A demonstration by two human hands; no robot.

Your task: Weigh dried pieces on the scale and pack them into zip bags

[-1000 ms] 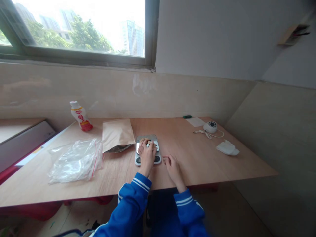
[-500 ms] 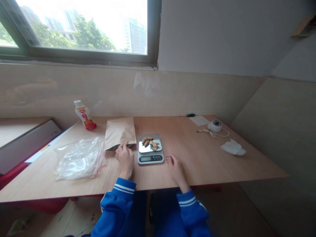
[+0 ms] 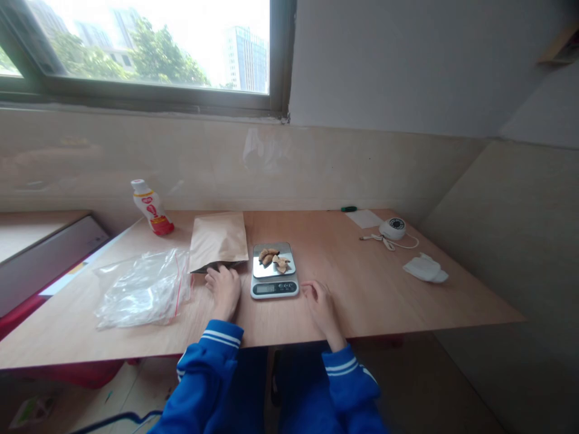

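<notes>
My left hand is at the open mouth of a brown kraft paper bag, its fingers slightly bent and apart. Nothing shows in its grasp; some fingertips are hard to make out against the bag's dark opening. To the right of it stands a digital kitchen scale. Several brown, dried-looking pieces lie on the scale's shiny plate. Just right of the scale, my right hand rests on the table with its fingers curled together, and I see nothing held there.
Clear zip plastic bags lie at left, with a white and red bottle behind them. On the right are a white camera-like device with a cable, a crumpled white tissue, a paper sheet and a green-handled tool.
My left hand has shifted slightly left and lowered from the bag's edge, with its fingers now by the opening, which gapes a little more. The right hand stays in place.
</notes>
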